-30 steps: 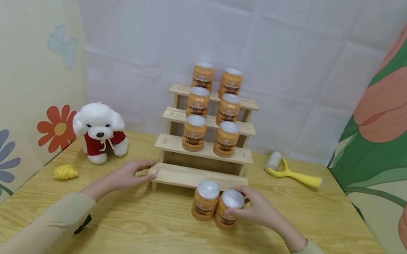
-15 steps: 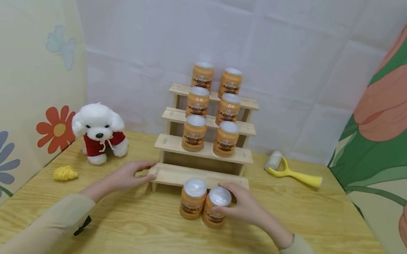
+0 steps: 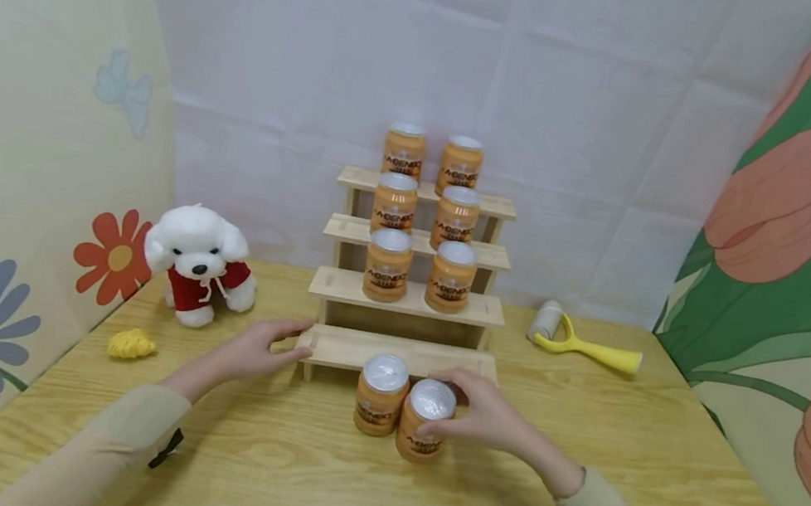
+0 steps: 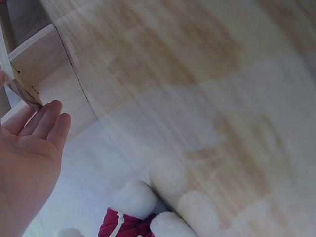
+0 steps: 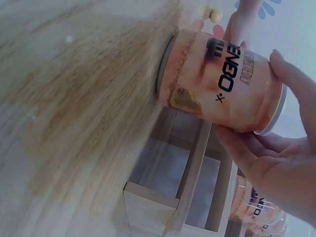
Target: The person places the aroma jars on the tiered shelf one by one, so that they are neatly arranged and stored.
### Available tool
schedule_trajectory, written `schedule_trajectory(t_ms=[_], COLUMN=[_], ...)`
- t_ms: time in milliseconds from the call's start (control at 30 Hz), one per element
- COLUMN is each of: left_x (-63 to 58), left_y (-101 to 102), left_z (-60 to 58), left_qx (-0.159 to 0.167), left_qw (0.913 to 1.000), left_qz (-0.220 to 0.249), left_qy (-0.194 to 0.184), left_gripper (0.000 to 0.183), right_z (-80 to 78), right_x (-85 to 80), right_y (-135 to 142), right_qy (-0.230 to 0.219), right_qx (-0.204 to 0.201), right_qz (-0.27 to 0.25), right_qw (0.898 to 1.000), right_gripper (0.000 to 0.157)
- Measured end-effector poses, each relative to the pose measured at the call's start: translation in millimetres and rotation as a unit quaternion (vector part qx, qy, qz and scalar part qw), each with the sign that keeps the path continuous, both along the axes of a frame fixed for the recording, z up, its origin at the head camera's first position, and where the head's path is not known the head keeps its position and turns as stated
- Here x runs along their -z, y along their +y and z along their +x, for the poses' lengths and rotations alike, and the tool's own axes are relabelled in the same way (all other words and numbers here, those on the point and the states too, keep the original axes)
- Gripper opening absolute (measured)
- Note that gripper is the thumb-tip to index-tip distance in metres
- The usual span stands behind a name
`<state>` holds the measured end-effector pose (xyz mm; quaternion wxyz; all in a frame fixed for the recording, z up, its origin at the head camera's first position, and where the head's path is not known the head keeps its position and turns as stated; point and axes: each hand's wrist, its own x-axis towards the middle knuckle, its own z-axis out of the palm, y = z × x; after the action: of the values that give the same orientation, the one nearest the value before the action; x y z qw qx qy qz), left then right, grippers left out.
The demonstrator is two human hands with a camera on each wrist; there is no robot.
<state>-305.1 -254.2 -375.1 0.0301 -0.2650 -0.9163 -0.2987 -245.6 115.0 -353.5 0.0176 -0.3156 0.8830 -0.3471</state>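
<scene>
My right hand [image 3: 481,412] holds an orange can [image 3: 422,434] with a silvery lid between thumb and fingers. In the right wrist view, this can [image 5: 217,81] stands on the wooden table. A second orange can [image 3: 380,404] stands just left of it, in front of the lowest board. My left hand [image 3: 263,347] grips the left end of a four-step wooden display stand [image 3: 342,347]. The left wrist view has the left fingers [image 4: 47,121] against the board's end, the thumb mostly cut off. Several matching cans [image 3: 387,272] stand in pairs on the three upper steps.
A white toy dog [image 3: 197,263] in red sits left of the stand, with yellow yarn [image 3: 130,344] before it. On the right lies a yellow-handled roller [image 3: 589,352]. White cloth [image 3: 284,64] hangs behind the stand.
Both front cans and my right hand have moved left along the table. Most recently the held can has shifted slightly toward me. My left hand stays at the stand.
</scene>
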Motion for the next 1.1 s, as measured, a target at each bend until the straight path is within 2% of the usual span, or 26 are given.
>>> schedule_trajectory(t_ms=[233, 367, 500, 667, 833, 1100], left_x=[2.6, 2.5, 1.6, 1.1, 0.2, -0.8], left_y=[-0.9, -0.6, -0.1, 0.4, 0.7, 0.7], left_z=[0.8, 1.5, 2.3, 2.2, 1.7, 0.9], left_qx=[0.001, -0.001, -0.001, -0.002, -0.003, -0.001], left_qw=[1.0000, 1.0000, 1.0000, 1.0000, 1.0000, 0.9999], left_qz=[-0.001, -0.003, -0.002, -0.003, -0.003, -0.004], left_qy=[0.002, 0.003, 0.003, 0.002, 0.003, 0.009], left_gripper=[0.060, 0.060, 0.060, 0.061, 0.061, 0.060], right_z=[8.1, 10.6, 11.3, 9.4, 4.8, -9.1], right_x=[-0.1, -1.7, -11.0, -23.3, -31.7, -36.7], right_y=[3.0, 7.0, 11.6, 16.8, 19.9, 16.1], right_qy=[-0.044, -0.042, -0.030, 0.002, 0.013, 0.027], right_qx=[-0.021, -0.025, -0.020, 0.002, 0.035, 0.069], right_qz=[-0.015, -0.026, -0.048, -0.068, -0.087, -0.137], right_qw=[0.999, 0.998, 0.998, 0.998, 0.996, 0.988], right_gripper=[0.072, 0.072, 0.072, 0.071, 0.069, 0.067])
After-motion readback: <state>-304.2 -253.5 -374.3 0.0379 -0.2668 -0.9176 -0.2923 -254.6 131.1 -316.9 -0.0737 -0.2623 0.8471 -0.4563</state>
